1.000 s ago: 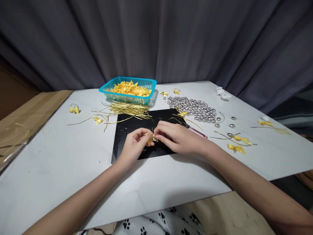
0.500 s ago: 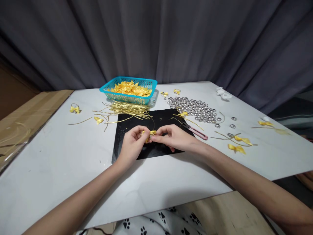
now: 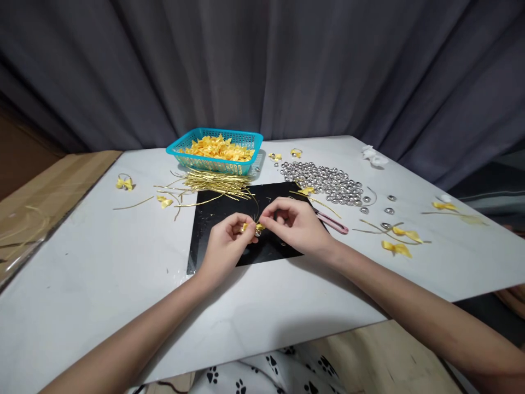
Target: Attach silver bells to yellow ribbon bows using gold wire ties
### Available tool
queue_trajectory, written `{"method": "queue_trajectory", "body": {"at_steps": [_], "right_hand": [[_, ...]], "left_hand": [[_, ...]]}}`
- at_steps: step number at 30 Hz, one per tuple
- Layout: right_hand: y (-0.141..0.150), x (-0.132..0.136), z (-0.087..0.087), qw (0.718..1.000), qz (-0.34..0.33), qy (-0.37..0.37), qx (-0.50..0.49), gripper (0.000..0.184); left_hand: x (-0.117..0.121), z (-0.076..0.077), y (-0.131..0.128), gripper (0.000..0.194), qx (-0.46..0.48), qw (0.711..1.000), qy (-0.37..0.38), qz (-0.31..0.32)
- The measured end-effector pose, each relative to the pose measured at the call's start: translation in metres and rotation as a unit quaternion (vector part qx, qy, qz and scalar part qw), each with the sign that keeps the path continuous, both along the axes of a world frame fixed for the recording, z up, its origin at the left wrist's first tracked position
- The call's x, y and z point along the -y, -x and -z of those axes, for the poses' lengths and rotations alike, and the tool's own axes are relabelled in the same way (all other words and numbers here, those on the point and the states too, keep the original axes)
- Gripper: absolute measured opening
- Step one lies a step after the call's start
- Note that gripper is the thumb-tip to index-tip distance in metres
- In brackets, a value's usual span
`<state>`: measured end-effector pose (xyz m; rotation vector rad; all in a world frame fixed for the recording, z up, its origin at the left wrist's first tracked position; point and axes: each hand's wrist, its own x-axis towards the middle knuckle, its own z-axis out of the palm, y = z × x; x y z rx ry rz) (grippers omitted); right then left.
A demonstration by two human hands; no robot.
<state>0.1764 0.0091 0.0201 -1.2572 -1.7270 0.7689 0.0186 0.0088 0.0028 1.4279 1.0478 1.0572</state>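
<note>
My left hand (image 3: 232, 238) is closed, thumb and forefinger pinching a small yellow ribbon bow (image 3: 259, 226). A shiny silver bead (image 3: 258, 233) sits at the front of the bow. My right hand (image 3: 297, 224) is closed too, its thumb and forefinger pinched at the bow's upper right, where a thin gold wire (image 3: 258, 207) curves upward. The fingertips partly hide the wire and the bow. Both hands are above a black mat (image 3: 213, 219).
Behind the mat lie a bundle of gold wires (image 3: 217, 183) and a blue basket (image 3: 174, 151) of yellow bows. Silver beads (image 3: 324, 180) are piled at the back right, near a pink-handled tool (image 3: 333, 223). Loose bows (image 3: 397, 249) and wires lie on the white table (image 3: 102, 262).
My right hand has shifted slightly up, its fingertips going from the bow's front and bead to its top by the wire. The bead now shows more clearly.
</note>
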Motion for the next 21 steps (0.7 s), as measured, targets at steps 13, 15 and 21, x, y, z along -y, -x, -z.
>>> {"method": "queue_trajectory", "body": {"at_steps": [13, 15, 21], "right_hand": [[-0.005, -0.001, 0.001, 0.987, -0.081, -0.092, 0.103, 0.007], [-0.004, -0.002, 0.000, 0.992, -0.065, -0.050, 0.093, 0.007], [-0.008, -0.006, -0.007, 0.962, -0.099, 0.250, -0.051, 0.009]], "left_hand": [[-0.002, 0.004, -0.001, 0.013, -0.015, 0.995, 0.051, 0.080], [-0.002, 0.004, -0.001, 0.012, -0.018, 0.994, 0.056, 0.090], [0.000, 0.005, 0.000, 0.011, -0.023, 0.993, 0.045, 0.107]]}}
